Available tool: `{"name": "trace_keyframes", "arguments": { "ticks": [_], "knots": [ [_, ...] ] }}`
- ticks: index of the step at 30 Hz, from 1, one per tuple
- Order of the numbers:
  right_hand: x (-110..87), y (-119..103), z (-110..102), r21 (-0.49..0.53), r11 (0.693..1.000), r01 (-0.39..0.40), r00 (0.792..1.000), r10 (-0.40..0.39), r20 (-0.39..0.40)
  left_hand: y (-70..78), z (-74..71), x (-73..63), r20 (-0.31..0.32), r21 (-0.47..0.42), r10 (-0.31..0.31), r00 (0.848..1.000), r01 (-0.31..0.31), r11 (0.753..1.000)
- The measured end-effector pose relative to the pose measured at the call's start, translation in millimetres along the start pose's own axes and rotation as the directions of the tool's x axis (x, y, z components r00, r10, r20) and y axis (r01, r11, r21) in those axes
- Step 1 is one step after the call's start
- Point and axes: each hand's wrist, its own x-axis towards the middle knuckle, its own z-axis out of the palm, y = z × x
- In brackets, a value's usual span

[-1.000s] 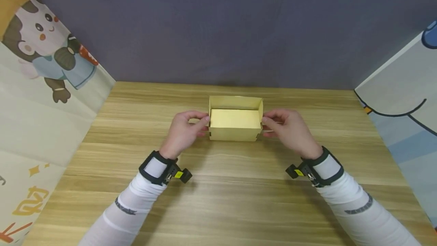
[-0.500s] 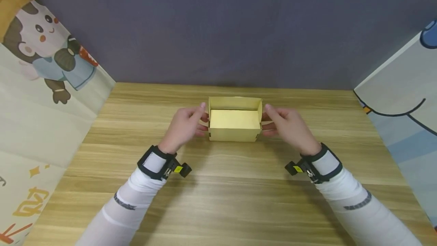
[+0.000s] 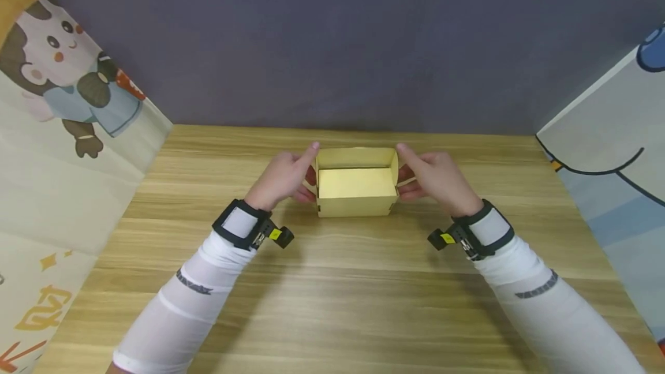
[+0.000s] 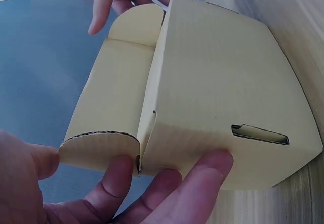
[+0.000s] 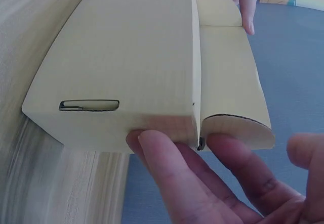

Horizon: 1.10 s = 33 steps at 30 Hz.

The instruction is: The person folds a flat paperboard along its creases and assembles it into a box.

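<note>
A small tan cardboard box point(image 3: 355, 206) stands on the table, its lid point(image 3: 357, 159) raised at the back. Rounded flaps fold down from both lid ends; one is the near flap point(image 4: 104, 150) in the left wrist view. My left hand point(image 3: 286, 175) is at the box's left end, thumb tip at the lid's corner and extended fingers against flap and side wall. At the other end, my right hand point(image 3: 436, 178) rests its fingers on the right flap point(image 5: 238, 128) and wall. Its thumb stands apart from the lid in the right wrist view. The box top hides its inside.
The wood-grain table point(image 3: 353, 305) ends at a dark blue-grey backdrop point(image 3: 353, 45) behind the box. Printed cartoon sheets flank it, a left sheet point(image 3: 31, 189) and a right sheet point(image 3: 618, 201). Each wrist wears a black strap with a small camera.
Both thumbs have lifted off the box's front side edges and moved back to the lid's ends. The hands have shifted slightly away from me; the box stays about where it was.
</note>
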Motion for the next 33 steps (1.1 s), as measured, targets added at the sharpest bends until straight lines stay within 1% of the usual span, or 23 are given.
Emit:
{"name": "trace_keyframes", "arguments": {
  "ticks": [2, 7, 12, 16, 19, 26, 33],
  "knots": [
    [1.5, -1.4, -0.9, 0.002, 1.0, -0.012, 1.0, 0.012, 0.006, 0.0, -0.5, 0.5, 0.001, 0.003, -0.005, 1.0, 0.005, 1.0],
    [4.9, -1.7, -4.9, 0.032, 0.999, -0.035, 0.999, 0.035, 0.014, 1.4, -1.7, 1.9, 0.025, 0.005, 0.001, 1.0, -0.002, 1.0],
    [9.0, -2.3, -6.1, 0.006, 0.999, -0.038, 0.999, 0.038, 0.032, 0.9, -3.6, 3.0, 0.039, 0.002, -0.002, 0.999, 0.002, 1.0],
    [11.8, -3.3, -6.7, -0.016, 0.999, -0.051, 0.997, 0.052, 0.055, -0.3, -3.7, 3.7, 0.036, 0.013, 0.004, 0.999, -0.005, 1.0],
    [13.0, -3.7, -7.1, -0.011, 0.998, -0.063, 0.996, 0.063, 0.064, -0.9, -2.8, 4.0, 0.034, 0.014, 0.013, 0.999, -0.013, 1.0],
    [13.2, -4.5, -8.2, -0.03, 0.997, -0.064, 0.995, 0.066, 0.076, -2.5, -1.2, 4.9, 0.031, -0.019, 0.027, 0.999, -0.026, 0.999],
    [11.5, -2.6, -8.7, -0.022, 0.998, -0.058, 0.995, 0.059, 0.075, -3.7, 0.6, 2.5, 0.011, -0.022, 0.013, 1.0, -0.013, 1.0]
  ]
}}
